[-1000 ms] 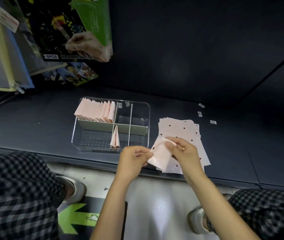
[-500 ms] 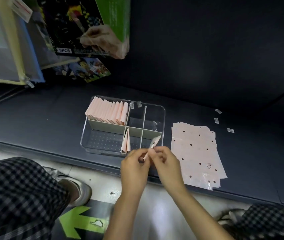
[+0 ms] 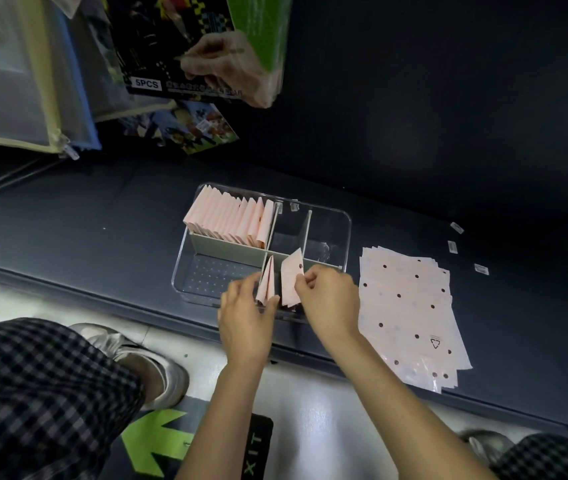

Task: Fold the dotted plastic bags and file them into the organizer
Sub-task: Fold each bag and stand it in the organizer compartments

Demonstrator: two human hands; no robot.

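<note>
My right hand (image 3: 327,299) pinches the folded pink dotted plastic bag (image 3: 291,278) over the clear plastic divided organizer (image 3: 339,223) while my left hand (image 3: 246,315) pinches the filed pink bags (image 3: 267,282); thin plastic could spring open or topple those.

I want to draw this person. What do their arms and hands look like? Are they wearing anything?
Both arms are bare up to the frame's edge: no sleeves, gloves or watch show. The left hand and right hand have short, plain nails. I can't make out a ring in this picture; the fingers are a bit blurred. The trousers are dark checked cloth.
</note>
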